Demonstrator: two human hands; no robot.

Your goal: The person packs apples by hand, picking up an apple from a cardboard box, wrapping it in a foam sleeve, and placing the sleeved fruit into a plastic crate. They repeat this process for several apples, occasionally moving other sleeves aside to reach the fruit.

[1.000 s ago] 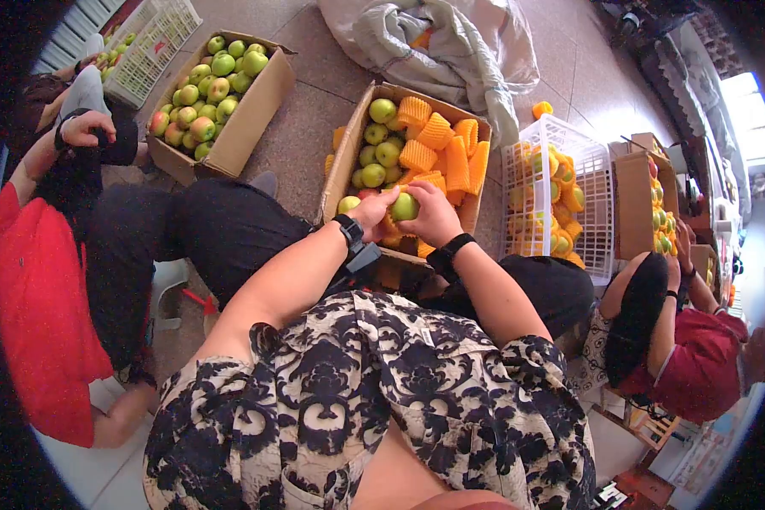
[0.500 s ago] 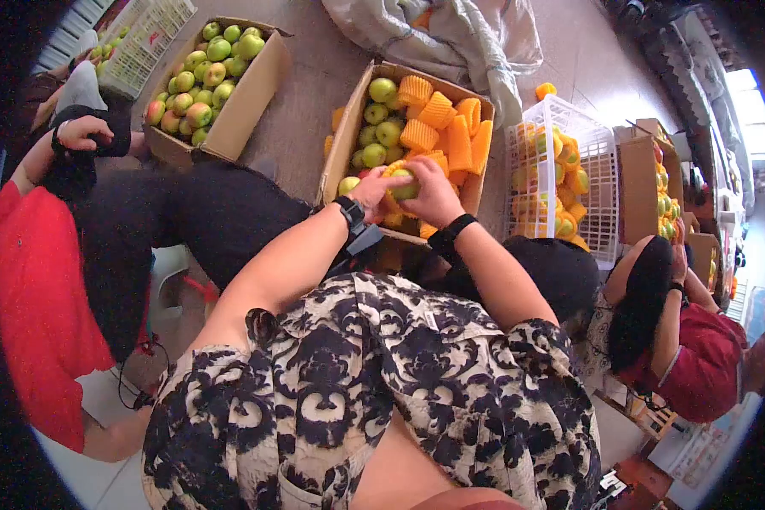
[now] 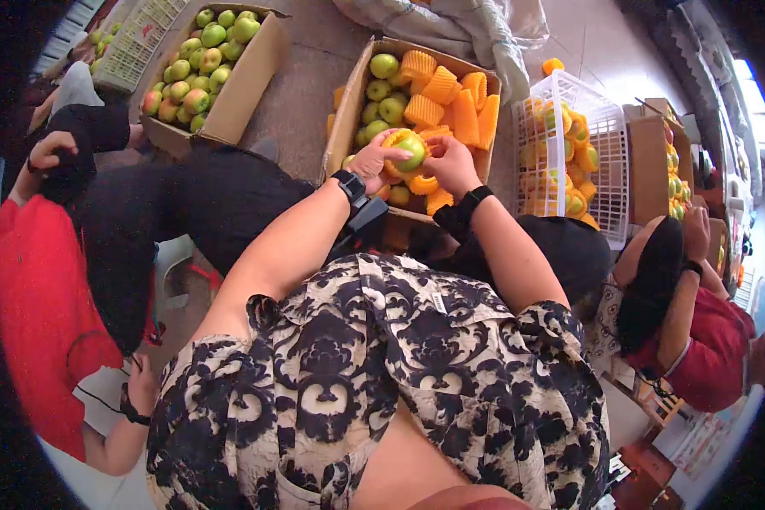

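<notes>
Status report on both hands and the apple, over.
Left hand, right hand both on green apple. Orange foam net partly around it. Nothing in the way.

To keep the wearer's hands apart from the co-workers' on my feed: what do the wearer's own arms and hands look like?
Both arms are bare below the short sleeves of a black-and-cream patterned top. The left hand has a black wristband with a small black device beside it; the right hand has a plain black wristband. No gloves.

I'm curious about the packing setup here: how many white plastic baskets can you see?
2: left basket at the top left, right basket beside the middle box. Others may be hidden.
</notes>
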